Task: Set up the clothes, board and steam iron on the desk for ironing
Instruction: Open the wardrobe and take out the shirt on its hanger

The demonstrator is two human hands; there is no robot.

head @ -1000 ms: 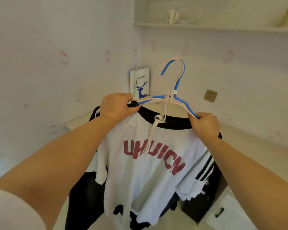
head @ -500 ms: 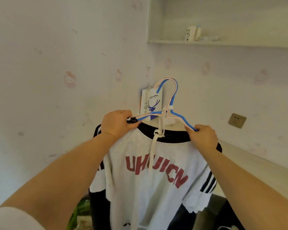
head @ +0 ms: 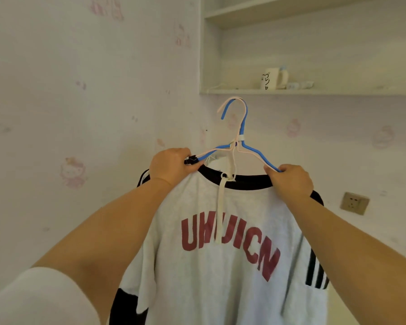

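A white T-shirt (head: 223, 273) with a black collar, red lettering and black sleeve stripes hangs in front of me from blue and pink wire hangers (head: 243, 127). My left hand (head: 171, 165) grips the left shoulder of the hangers and shirt. My right hand (head: 288, 181) grips the right shoulder of the hangers. Dark clothing (head: 127, 308) hangs behind the shirt at the lower left. A white cord (head: 220, 212) dangles from the collar. Neither the board nor the iron is in view.
A wall shelf (head: 314, 91) at the upper right carries a white mug (head: 271, 78) and small items. A wall socket (head: 354, 202) sits at the right. Patterned wallpaper covers both walls meeting in a corner behind the hangers.
The shirt and hangers have been lifted higher, with both hands keeping their grip. The view tilted upward, so the desk and the paper bag dropped out of sight and the shelf came lower.
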